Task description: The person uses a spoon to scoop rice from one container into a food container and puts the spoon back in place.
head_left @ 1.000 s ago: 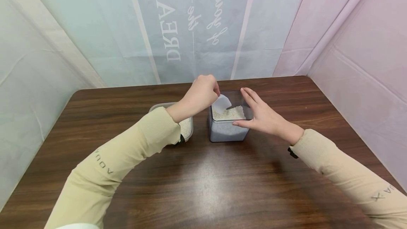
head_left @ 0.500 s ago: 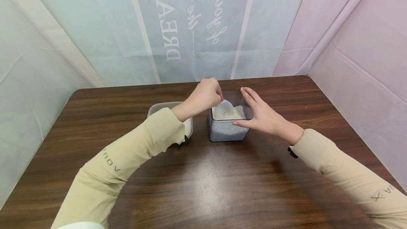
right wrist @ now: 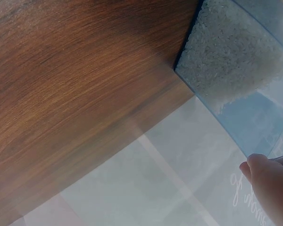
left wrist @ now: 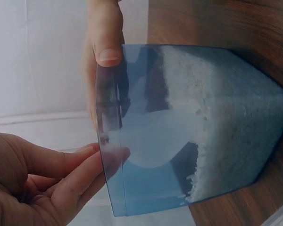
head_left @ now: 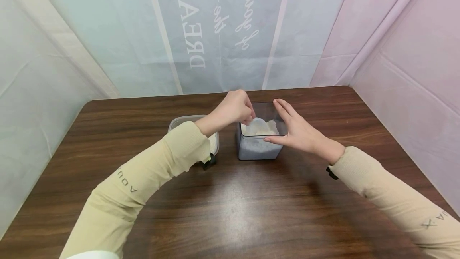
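A clear, bluish rice container (head_left: 259, 152), partly filled with white rice (head_left: 272, 126), stands on the table. Above its left side my left hand (head_left: 235, 107) pinches a white scoop (head_left: 256, 124) by its handle, fingers bent. Through the container wall in the left wrist view, the scoop (left wrist: 155, 139) dips into the rice (left wrist: 236, 122). My right hand (head_left: 300, 131) holds the container's right side, thumb on the near wall and fingers reaching to the far rim. In the right wrist view, fingertips (right wrist: 257, 165) touch the container's upper corner.
Left of the container, a second clear tub (head_left: 179, 120) with rice (head_left: 213, 143) is partly hidden by my left forearm. Brown wooden tabletop (head_left: 233, 207) lies in front. Printed cloth (head_left: 223, 71) hangs behind the table.
My left hand has moved down and slightly right, taking the scoop deeper into the container's rice. The right hand keeps its place on the container.
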